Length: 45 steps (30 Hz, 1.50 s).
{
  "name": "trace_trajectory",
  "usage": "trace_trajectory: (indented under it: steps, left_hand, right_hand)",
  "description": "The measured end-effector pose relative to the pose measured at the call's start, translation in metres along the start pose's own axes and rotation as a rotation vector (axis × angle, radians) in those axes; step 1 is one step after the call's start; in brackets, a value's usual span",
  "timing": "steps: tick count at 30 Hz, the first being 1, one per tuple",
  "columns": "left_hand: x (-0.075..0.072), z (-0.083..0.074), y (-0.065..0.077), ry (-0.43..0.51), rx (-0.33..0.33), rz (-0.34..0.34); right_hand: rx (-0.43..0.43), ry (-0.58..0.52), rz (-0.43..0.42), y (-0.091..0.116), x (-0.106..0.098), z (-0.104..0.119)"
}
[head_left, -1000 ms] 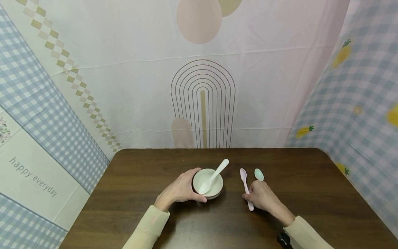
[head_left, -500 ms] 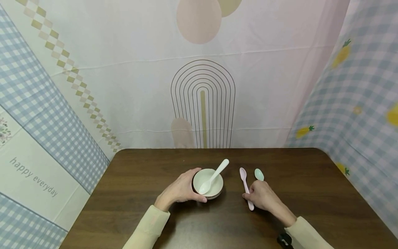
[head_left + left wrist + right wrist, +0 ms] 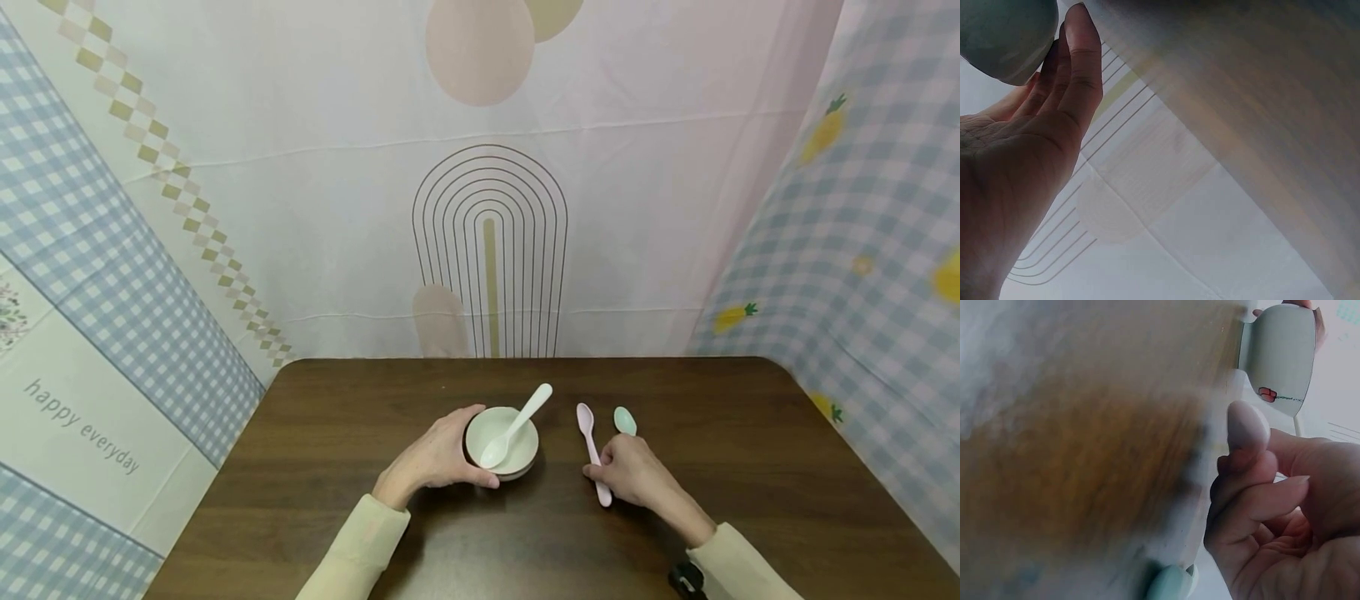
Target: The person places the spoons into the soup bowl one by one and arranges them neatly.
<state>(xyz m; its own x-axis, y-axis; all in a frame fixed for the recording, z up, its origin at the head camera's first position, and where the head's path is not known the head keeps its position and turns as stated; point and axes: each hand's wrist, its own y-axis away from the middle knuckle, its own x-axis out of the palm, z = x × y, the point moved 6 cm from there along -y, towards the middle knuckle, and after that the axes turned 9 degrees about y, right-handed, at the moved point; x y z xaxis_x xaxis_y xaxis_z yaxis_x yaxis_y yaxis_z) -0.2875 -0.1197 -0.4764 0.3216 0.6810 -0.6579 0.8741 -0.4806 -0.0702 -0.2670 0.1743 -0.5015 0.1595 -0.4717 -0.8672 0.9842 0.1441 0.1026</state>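
A small off-white bowl stands on the table, and a white spoon leans in it with its handle over the far right rim. My left hand holds the bowl from its left side, thumb at the near side and fingers round the far side. With curled fingers my right hand pinches the handle of a pink spoon, which lies bowl end away from me. A mint green spoon lies just beyond the right hand, its handle hidden under it. The right wrist view also catches the bowl's side with a small red print.
All this sits on a dark brown wooden table. A pale patterned cloth hangs behind its back edge, with blue checked cloth along the right and left sides. A black band is at the right wrist.
The pink spoon has shifted very slightly to the left and away from me, with my right hand on it. My left hand, the bowl and the white spoon stay in place.
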Motion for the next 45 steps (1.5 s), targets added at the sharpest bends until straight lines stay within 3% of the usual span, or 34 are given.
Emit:
trace_trajectory:
  steps: [18, 45]
  left_hand:
    - [0.000, 0.001, 0.000, 0.010, -0.003, -0.006]
    - [0.000, 0.000, -0.001, 0.015, 0.002, -0.005]
  right_hand:
    - [0.085, -0.046, 0.015, 0.007, -0.004, 0.003]
    - [0.081, -0.107, -0.001, 0.012, -0.010, 0.000]
